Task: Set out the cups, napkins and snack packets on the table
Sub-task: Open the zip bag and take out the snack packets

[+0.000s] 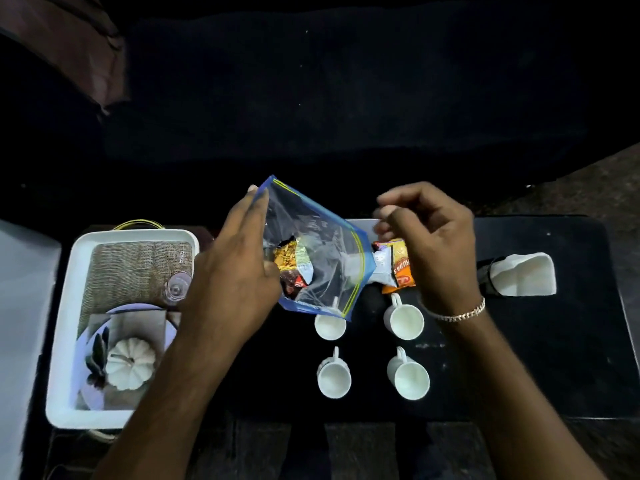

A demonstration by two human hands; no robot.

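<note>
My left hand (235, 271) holds a clear zip bag (322, 237) with a blue and yellow seal, tilted above the black table (554, 358). A yellow and brown snack packet (291, 265) shows inside the bag. My right hand (426, 244) hovers just right of the bag's mouth, fingers curled and blurred, above an orange snack packet (398, 265) that lies on the table. Whether it touches that packet I cannot tell. Several white cups stand in two rows below, such as one cup (404, 320) and another (334, 375). White napkins (523, 275) stand in a holder at the right.
A white tray (62, 341) sits at the table's left, lined with a printed picture of a pumpkin and plate; a small glass (176, 285) lies in it. A white sheet (360, 225) peeks out behind the bag. Dark surroundings lie beyond the table.
</note>
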